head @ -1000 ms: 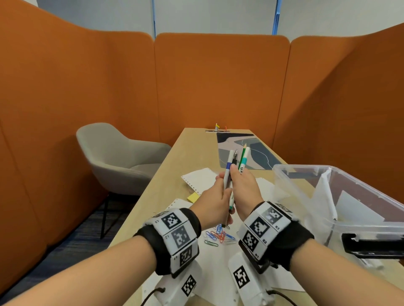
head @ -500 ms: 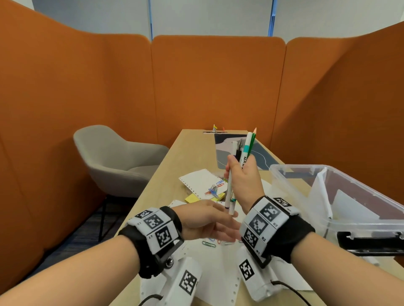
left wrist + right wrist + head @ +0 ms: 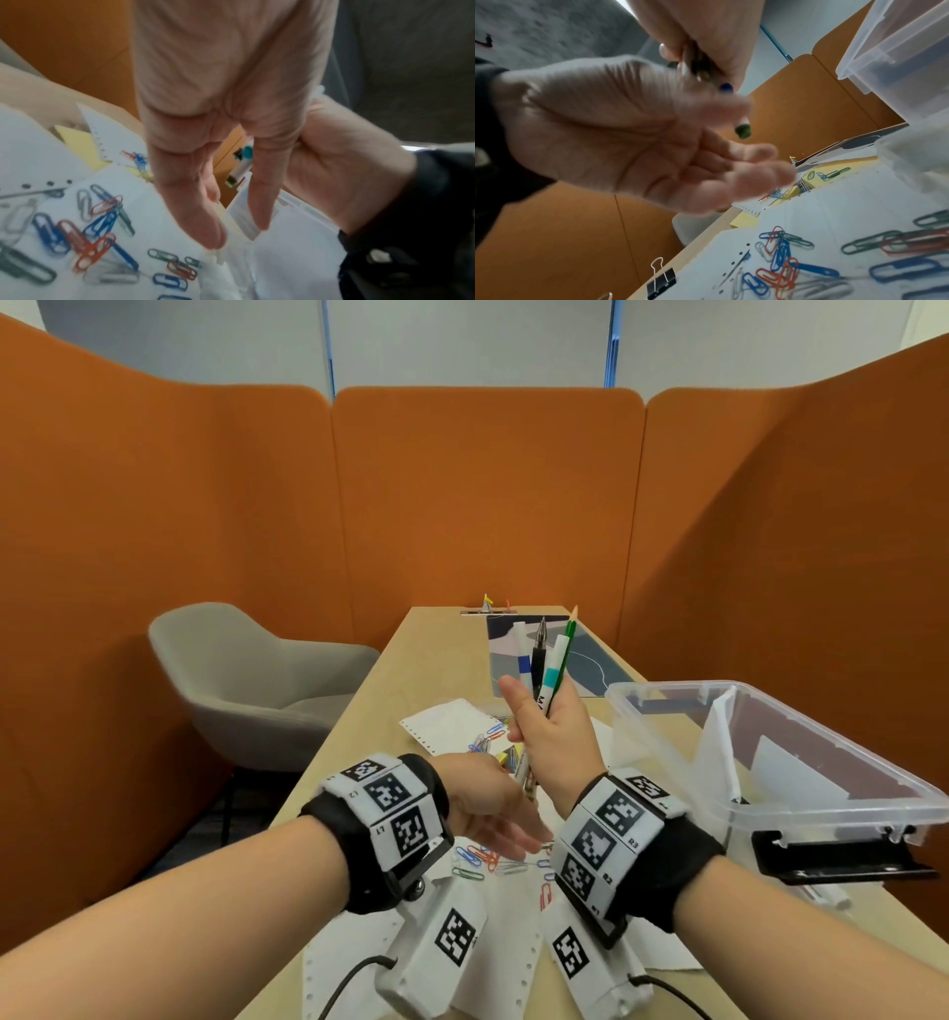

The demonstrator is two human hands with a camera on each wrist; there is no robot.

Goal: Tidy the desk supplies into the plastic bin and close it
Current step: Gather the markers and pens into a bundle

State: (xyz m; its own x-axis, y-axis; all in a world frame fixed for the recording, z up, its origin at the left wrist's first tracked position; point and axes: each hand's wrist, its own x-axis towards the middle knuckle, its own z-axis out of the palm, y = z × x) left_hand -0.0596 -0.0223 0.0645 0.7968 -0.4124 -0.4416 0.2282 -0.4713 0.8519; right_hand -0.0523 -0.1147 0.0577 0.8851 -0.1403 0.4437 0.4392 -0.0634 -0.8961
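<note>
My right hand (image 3: 547, 737) grips an upright bundle of pens and a green pencil (image 3: 545, 662) above the desk, left of the clear plastic bin (image 3: 770, 752). Their lower ends (image 3: 741, 130) poke out below the fist in the right wrist view. My left hand (image 3: 493, 819) hovers low over the white papers with fingers (image 3: 205, 219) straight and holds nothing. Coloured paper clips (image 3: 87, 229) lie scattered on the paper just under it, also the paper clips (image 3: 780, 261) in the right wrist view. The bin stands open, with white sheets leaning inside.
A black binder clip (image 3: 661, 280) sits at the desk's near left edge. Yellow sticky notes (image 3: 77, 140) and more clips (image 3: 485, 737) lie farther up the paper. A patterned mat (image 3: 590, 660) covers the far desk; a grey chair (image 3: 246, 680) stands left. A black latch (image 3: 837, 857) hangs on the bin's front.
My left hand let go of the pen bundle and dropped, palm open, toward the paper clips. My right hand kept the bundle and lifted it slightly up and right.
</note>
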